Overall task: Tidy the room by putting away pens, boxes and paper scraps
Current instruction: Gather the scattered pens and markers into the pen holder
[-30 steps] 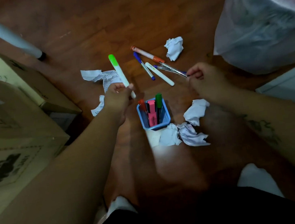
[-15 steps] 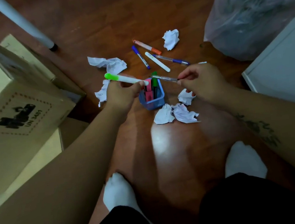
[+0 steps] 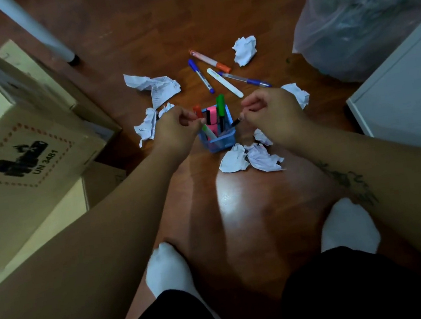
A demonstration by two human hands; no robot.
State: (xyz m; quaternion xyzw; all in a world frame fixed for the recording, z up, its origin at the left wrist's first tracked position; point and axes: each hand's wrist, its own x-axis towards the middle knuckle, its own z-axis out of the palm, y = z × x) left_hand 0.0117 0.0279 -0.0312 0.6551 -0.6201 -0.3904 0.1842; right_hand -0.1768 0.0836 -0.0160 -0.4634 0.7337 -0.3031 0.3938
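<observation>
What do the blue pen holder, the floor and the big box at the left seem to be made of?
The blue pen holder looks like translucent plastic: pens show faintly through its wall. The floor seems varnished wood or laminate, with plank grain and a bright glare patch. The box looks like matte cardboard, tan with a printed label.
</observation>
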